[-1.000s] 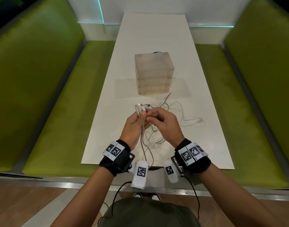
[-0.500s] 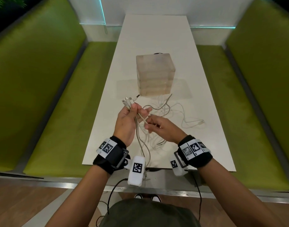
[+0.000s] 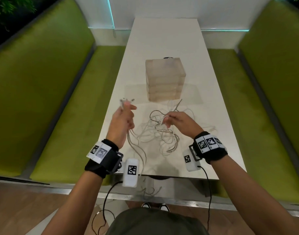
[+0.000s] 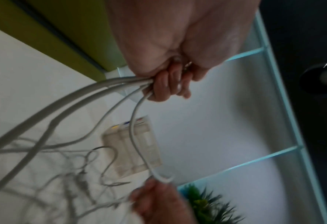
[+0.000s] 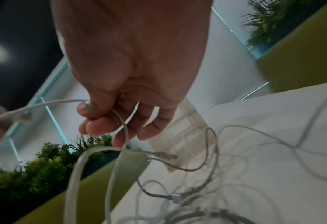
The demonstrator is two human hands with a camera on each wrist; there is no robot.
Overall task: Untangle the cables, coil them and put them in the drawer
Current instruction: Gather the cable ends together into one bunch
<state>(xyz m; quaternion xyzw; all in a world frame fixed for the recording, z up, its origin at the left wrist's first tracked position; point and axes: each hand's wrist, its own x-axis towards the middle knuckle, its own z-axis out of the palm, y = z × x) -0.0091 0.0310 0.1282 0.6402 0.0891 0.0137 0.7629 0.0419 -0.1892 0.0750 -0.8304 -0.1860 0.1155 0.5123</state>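
Observation:
A tangle of white cables (image 3: 159, 133) lies on the white table (image 3: 164, 38) in front of a translucent drawer box (image 3: 164, 79). My left hand (image 3: 122, 122) is raised at the table's left edge and grips a bundle of several cable ends (image 4: 120, 84); their plugs (image 3: 126, 100) stick out above the fist. My right hand (image 3: 178, 120) hovers over the tangle and pinches one white cable (image 5: 120, 121) between thumb and fingers. The strands hang from both hands down into the pile.
Green upholstered benches (image 3: 43, 92) flank the table on both sides, the right bench (image 3: 264, 99) close to the table edge. The drawer box (image 4: 132, 145) has closed drawers. Some cable loops hang over the table's near edge (image 3: 150, 189). Plants (image 5: 49, 163) stand behind the seats.
My hands have drawn apart: the left has moved up and left with the cable ends, the right has moved right, and the strands now stretch between them above the pile.

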